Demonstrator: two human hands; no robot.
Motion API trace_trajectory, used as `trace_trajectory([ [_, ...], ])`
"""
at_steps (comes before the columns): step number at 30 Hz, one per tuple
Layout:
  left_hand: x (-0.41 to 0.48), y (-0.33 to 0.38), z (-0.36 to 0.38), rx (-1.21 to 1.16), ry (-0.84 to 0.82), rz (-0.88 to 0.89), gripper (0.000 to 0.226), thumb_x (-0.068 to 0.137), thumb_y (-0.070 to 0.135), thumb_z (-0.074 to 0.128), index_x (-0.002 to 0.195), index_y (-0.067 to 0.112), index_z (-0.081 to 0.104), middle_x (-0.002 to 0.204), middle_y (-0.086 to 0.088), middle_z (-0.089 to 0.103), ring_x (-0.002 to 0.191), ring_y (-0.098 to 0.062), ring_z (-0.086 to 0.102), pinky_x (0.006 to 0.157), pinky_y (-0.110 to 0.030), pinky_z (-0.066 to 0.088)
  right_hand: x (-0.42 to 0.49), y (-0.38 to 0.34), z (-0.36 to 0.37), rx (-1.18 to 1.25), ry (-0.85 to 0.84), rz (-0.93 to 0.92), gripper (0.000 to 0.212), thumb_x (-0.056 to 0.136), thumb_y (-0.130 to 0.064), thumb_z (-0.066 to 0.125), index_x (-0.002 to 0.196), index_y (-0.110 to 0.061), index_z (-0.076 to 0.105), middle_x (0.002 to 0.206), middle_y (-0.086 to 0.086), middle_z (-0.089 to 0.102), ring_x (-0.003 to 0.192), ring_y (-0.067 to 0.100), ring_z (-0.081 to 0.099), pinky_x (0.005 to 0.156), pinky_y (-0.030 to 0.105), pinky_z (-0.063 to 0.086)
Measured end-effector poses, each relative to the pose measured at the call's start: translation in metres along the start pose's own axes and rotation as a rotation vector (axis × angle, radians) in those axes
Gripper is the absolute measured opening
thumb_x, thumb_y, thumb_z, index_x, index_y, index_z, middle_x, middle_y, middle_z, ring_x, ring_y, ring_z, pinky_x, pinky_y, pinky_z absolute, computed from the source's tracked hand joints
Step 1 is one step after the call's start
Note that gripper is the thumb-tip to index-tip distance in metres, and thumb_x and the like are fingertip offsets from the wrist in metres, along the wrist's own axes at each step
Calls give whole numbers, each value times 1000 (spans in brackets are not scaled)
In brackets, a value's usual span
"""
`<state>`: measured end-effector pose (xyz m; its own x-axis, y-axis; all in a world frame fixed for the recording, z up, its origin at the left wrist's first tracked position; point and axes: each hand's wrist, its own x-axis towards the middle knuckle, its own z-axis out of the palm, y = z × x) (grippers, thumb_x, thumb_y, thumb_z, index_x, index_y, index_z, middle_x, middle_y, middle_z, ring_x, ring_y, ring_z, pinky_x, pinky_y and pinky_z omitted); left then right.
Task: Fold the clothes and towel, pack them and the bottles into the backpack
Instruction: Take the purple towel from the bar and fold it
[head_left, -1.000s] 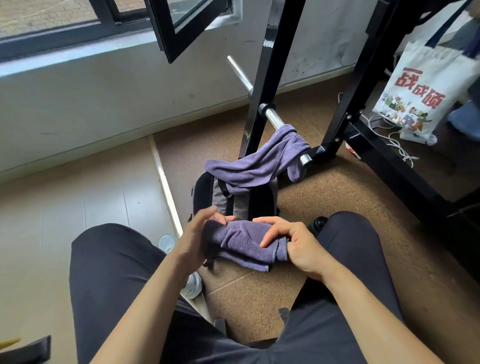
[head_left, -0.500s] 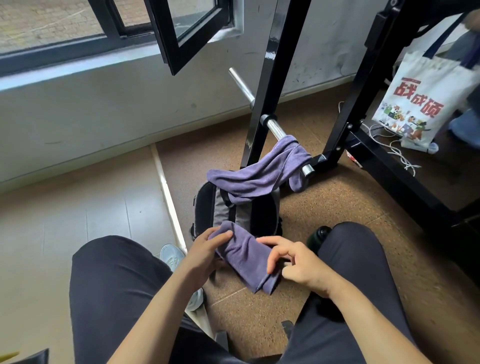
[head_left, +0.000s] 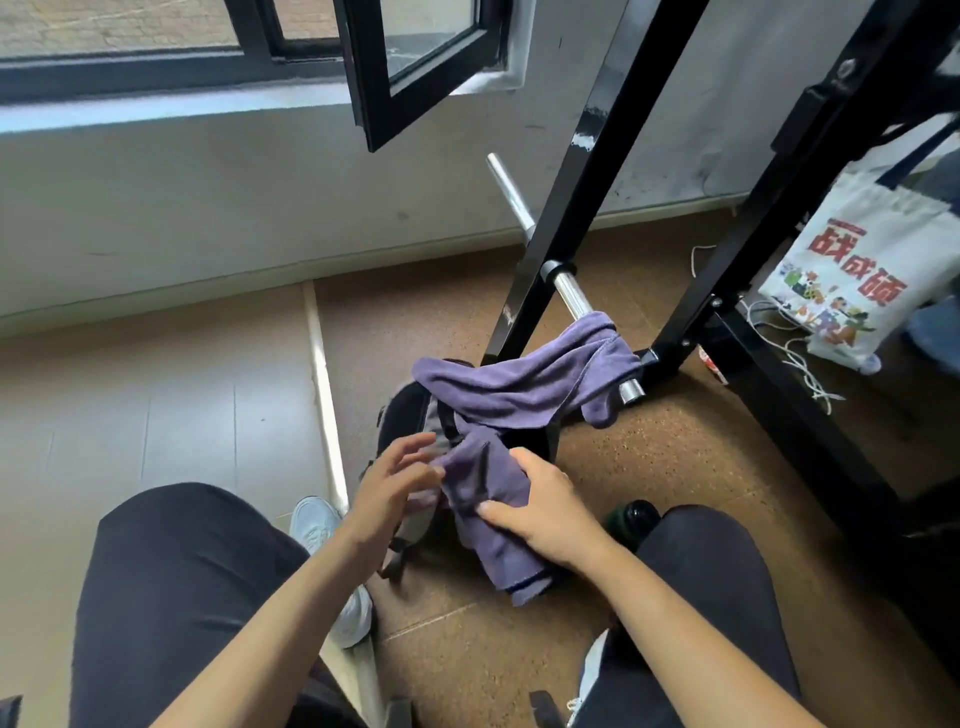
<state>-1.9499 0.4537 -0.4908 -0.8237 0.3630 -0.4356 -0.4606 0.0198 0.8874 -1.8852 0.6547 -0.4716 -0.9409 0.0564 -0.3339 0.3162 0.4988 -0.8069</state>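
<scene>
Because a soft fold springs open once it is let loose, my right grip (head_left: 545, 506) is wrapped round the upper half of the folded purple cloth (head_left: 493, 540), thumb pressed on the near face and fingers curled over the far side. The lower end hangs free above the floor (head_left: 649, 467). My left grip (head_left: 389, 486) is spread and holds nothing, fingertips at the cloth's left edge, though I cannot tell whether they touch it. I judge it is there to part the opening and guide the bundle in. The backpack (head_left: 402, 415) stands on the floor between my knees, just beyond the cloth, so I need only a short push forward and down. A second purple towel (head_left: 524, 382) lies draped from the steel bar (head_left: 571, 296) across the backpack's top, unfolded, and it may crowd the mouth as I pack. A dark bottle (head_left: 631, 517) stands beside my right knee, near enough to reach later
</scene>
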Motion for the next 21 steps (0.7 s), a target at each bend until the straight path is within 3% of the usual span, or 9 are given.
trace_trajectory([
  [3, 29, 17, -9, 12, 195, -4, 44, 82, 27, 63, 125, 14, 64, 115, -10, 69, 104, -23, 67, 76, -26, 51, 46, -19, -18, -27, 164, -1, 49, 83, -35, 79, 123, -17, 56, 118, -5, 64, 106, 12, 59, 87, 29, 47],
  [6, 63, 23, -14, 211, 277, 8, 27, 94, 13, 62, 120, 15, 67, 111, -8, 70, 100, -21, 66, 74, -27, 48, 99, -25, -29, -191, 203, -37, 48, 81, -37, 76, 119, -16, 55, 126, 3, 61, 120, 24, 56, 91, 36, 44],
  [9, 92, 28, -15, 407, 249, 65, 27, 94, 16, 63, 121, 17, 65, 112, 0, 69, 97, -8, 64, 75, -21, 47, 128, -6, -37, -550, 81, 54, 60, 81, -44, 68, 132, -16, 53, 157, 7, 38, 152, 33, 14, 117, 48, 18],
  [11, 113, 28, -16, 543, 226, 141, 26, 93, 20, 65, 119, 21, 64, 114, 3, 68, 102, -11, 65, 86, -27, 51, 124, 13, -42, -671, -8, 161, 52, 82, -47, 62, 124, -17, 57, 147, 8, 46, 152, 37, 5, 119, 53, 8],
  [13, 137, 26, -17, 731, 229, 224, 35, 90, 20, 65, 124, 21, 61, 122, -1, 65, 112, -18, 60, 96, -34, 48, 112, 35, -48, -692, -50, 244, 41, 83, -49, 59, 109, -17, 60, 125, 8, 59, 146, 40, 19, 118, 52, 14],
  [15, 162, 22, -16, 937, 182, 277, 56, 85, 21, 67, 139, 19, 53, 137, -6, 56, 127, -25, 50, 106, -40, 43, 100, 56, -55, -724, -73, 334, 40, 82, -50, 59, 105, -18, 59, 120, 10, 61, 139, 41, 31, 111, 50, 28],
  [18, 195, 17, -10, 1295, -20, 233, 95, 76, 30, 73, 158, 23, 26, 161, -6, 33, 151, -31, 24, 122, -53, 23, 90, 79, -64, -710, -42, 437, 46, 67, -62, 44, 88, -22, 53, 102, 5, 58, 124, 41, 48, 104, 52, 36],
  [19, 202, 13, -7, 1397, -86, 196, 102, 74, 33, 75, 160, 25, 20, 162, -5, 31, 153, -29, 21, 123, -52, 20, 88, 84, -65, -658, -19, 445, 48, 59, -64, 37, 83, -24, 51, 95, 2, 57, 114, 40, 54, 101, 53, 40],
  [21, 207, 8, -3, 1521, -169, 183, 97, 72, 35, 75, 157, 28, 28, 148, -4, 46, 142, -27, 39, 114, -49, 31, 85, 91, -65, -554, 43, 428, 48, 55, -62, 37, 80, -25, 52, 87, -2, 58, 96, 34, 60, 90, 48, 48],
])
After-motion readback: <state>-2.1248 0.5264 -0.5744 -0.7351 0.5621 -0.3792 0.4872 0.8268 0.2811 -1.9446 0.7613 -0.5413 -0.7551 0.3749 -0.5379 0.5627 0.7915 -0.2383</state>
